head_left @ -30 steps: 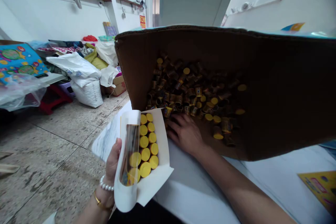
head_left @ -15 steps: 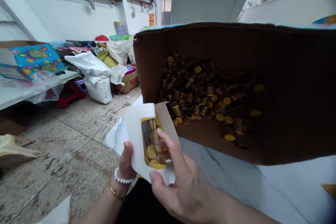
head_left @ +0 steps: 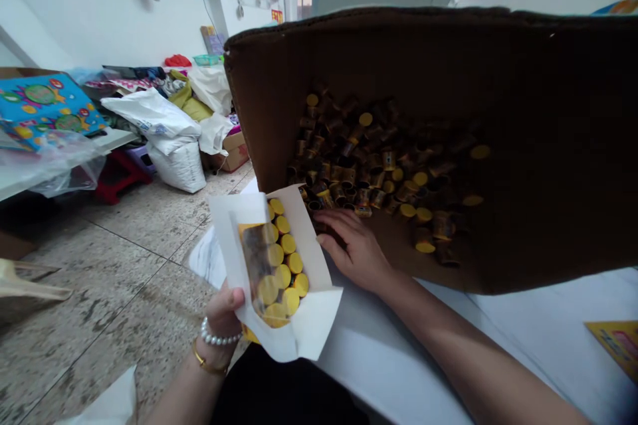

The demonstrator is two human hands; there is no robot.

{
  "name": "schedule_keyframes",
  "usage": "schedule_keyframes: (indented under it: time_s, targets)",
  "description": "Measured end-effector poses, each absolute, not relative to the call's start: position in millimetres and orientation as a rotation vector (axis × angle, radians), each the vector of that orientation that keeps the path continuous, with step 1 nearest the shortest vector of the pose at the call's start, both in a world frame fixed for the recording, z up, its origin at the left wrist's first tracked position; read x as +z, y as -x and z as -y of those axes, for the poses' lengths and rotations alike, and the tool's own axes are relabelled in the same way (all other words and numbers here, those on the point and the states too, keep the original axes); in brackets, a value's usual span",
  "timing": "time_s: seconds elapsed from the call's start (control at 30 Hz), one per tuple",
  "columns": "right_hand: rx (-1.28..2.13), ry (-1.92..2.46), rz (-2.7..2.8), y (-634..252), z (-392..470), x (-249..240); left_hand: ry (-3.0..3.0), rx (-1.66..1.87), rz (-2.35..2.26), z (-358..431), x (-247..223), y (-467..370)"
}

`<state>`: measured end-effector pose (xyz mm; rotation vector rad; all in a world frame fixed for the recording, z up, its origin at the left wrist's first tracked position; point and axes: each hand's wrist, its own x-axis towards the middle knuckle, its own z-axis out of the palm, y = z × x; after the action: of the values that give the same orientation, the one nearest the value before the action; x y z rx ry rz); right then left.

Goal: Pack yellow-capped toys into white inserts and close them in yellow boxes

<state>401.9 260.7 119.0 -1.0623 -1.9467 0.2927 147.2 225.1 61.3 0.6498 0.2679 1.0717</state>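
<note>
My left hand grips a white paperboard box from its left side, thumb on the outside. The box is tilted with its flaps open and has a clear window in its front panel. Inside stand rows of small cylinders with round yellow ends. My right hand is at the lower front edge of a big cardboard carton, its thumb apart from its stretched fingers. Those fingertips are beside loose small cylinders lying in the carton; whether they touch any is unclear.
The carton lies on its side on a white marbled table. A yellow printed piece lies at the right. On the left are a blue printed box, a white sack, a red stool and piled cloth. A pale stool leg stands on the floor.
My right hand has left the white box and moved up and right to the carton's loose cylinders. The white box has moved slightly left, and its rows of yellow ends now show.
</note>
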Motion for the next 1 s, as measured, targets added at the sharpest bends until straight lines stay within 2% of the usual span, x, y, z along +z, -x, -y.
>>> schedule_keyframes:
  time_s: [0.13,0.33,0.53,0.83,1.0]
  targets:
    - [0.178,1.108,2.007,-404.3,-267.7,105.7,-0.727,1.010,-0.181,-221.0,66.4,-148.0]
    - [-0.119,1.468,2.321,-407.0,-274.6,87.3,-0.652,1.022,-0.075,-220.5,80.0,-156.1]
    - [-0.133,1.590,2.251,-407.3,-272.9,93.5,-0.584,1.040,-0.114,-226.7,76.1,-162.2]
    - [0.104,1.609,2.001,-423.1,-269.9,127.6,-0.569,1.061,-0.230,-233.6,68.4,-150.3]
    - [0.472,1.152,1.755,-404.7,-243.7,160.2,-0.571,1.095,-0.364,-231.5,84.2,-166.6]
